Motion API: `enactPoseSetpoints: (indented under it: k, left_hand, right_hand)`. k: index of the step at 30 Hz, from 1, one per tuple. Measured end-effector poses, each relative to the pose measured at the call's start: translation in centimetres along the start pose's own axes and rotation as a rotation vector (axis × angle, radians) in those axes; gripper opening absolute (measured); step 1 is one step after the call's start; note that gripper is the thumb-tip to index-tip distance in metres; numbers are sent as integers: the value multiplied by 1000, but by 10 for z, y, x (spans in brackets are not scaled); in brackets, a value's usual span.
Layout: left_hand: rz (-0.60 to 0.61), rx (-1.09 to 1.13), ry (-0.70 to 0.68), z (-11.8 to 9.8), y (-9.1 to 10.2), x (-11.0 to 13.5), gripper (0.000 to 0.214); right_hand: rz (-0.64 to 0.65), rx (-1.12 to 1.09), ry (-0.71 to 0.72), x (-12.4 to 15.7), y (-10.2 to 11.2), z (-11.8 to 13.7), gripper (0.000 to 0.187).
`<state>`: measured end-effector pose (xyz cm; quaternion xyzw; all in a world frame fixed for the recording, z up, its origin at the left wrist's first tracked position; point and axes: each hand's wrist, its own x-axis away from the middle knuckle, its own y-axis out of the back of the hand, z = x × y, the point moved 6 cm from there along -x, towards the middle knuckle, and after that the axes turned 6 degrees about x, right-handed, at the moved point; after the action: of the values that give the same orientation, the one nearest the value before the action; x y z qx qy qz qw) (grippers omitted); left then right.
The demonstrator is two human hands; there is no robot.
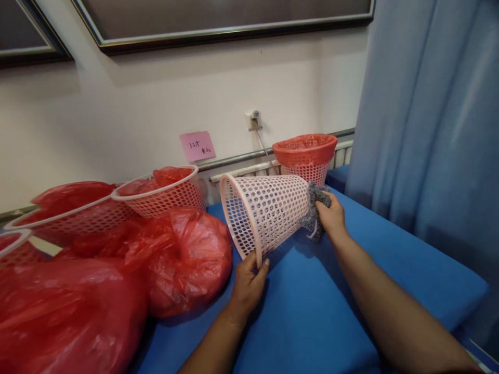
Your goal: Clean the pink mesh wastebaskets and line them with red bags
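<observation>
Slippage could drop the pale-pink perforated plastic basket [278, 208], sideways at centre, because fingers of the left hand [248, 285] pinch only its seven-o'clock rim while the right hand [332, 214] grips bunched grey woolly cloth [313, 210] at three o'clock.

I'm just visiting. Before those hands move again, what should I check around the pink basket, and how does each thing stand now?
1. Left hand gripping the rim of the pink basket: ok.
2. Right hand holding the grey cloth at the basket's base end: ok.
3. Pink basket without a red liner: ok, none shows in it.
4. Good space on the left: not ok, a bulging red bag lies close to the rim.
5. Gap to the red-lined basket behind: cannot tell, the two overlap in this view.
6. Base end clean: cannot tell, cloth and hand hide part of it.
</observation>
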<state>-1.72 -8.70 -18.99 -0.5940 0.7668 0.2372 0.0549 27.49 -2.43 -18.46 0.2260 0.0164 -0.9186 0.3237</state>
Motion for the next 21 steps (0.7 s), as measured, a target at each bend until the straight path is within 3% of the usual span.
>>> enactPoseSetpoints:
  k: [2, 4, 6, 9, 10, 12, 15, 17, 19, 21]
  left_hand:
    - [18, -36, -19, 3, -2, 0, 36]
    - [26, -53, -23, 6, -2, -1, 36]
    - [34, -42, -26, 8, -2, -2, 37]
    - [35, -13, -39, 8, -1, -3, 39]
    - [26, -6, -39, 9, 0, -4, 41]
    - [3, -7, -30, 12, 2, -5, 42]
    - [-2, -40, -19, 20, 3, -5, 43]
    - [25, -84, -28, 25, 1, -5, 42]
    - [50, -120, -41, 27, -1, -6, 43]
    - [57, -134, -51, 26, -2, -6, 49]
  right_hand:
    - [15, -21, 77, 8, 0, 10, 38]
    - [92, -48, 360, 38, -1, 45, 40]
    - [251, -83, 664, 81, -5, 82, 47]
    - [414, -138, 884, 120, -7, 107, 54]
    - [410, -136, 866, 117, -8, 104, 53]
    - [302, -89, 699, 89, -10, 83, 48]
    - [70, 2, 262, 28, -6, 29, 39]
    - [17, 19, 55, 6, -4, 5, 38]
    - [30, -1, 80, 7, -3, 10, 39]
    - [102, -44, 311, 31, -1, 41, 41]
